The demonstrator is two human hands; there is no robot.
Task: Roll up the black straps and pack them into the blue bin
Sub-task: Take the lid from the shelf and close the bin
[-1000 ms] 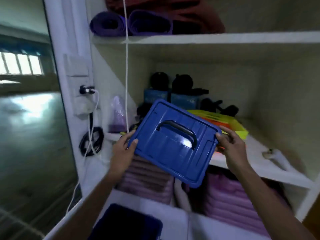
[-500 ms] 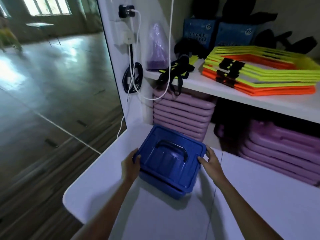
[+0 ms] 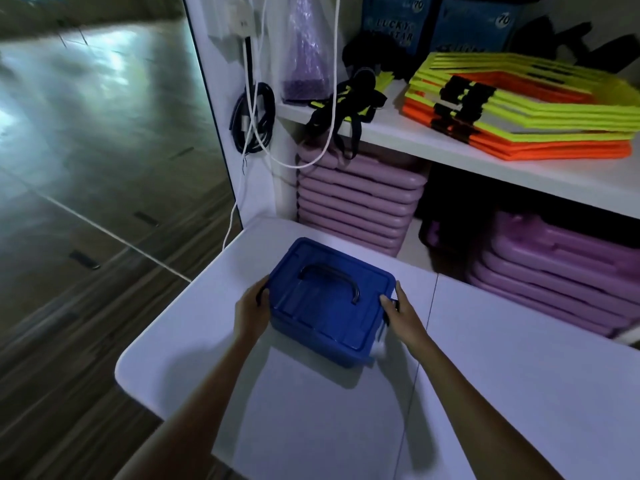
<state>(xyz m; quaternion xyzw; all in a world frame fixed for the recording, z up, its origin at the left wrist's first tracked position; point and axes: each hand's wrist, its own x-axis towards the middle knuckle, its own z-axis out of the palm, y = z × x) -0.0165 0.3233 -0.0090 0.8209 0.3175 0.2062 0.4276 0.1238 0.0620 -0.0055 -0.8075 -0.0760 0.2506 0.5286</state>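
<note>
Bin: blue bin (image 3: 329, 306) near the table's (image 3: 519, 393) left edge, lid on; contents hidden
Grip: left hand (image 3: 252, 306) and right hand (image 3: 398, 311) clasp its sides
Remaining: black straps (image 3: 346, 109) unrolled at the shelf's (image 3: 485, 157) left edge

A blue bin (image 3: 330, 306) with its lid on and a dark handle (image 3: 332, 277) on top sits on a white table (image 3: 519, 393). The left hand (image 3: 251, 311) and right hand (image 3: 401, 315) press against its two sides. On the shelf (image 3: 485, 157) behind, black straps (image 3: 346, 109) hang over the edge beside stacked yellow and orange hexagonal rings (image 3: 540, 105), with purple mats (image 3: 356, 202) piled below.
</note>
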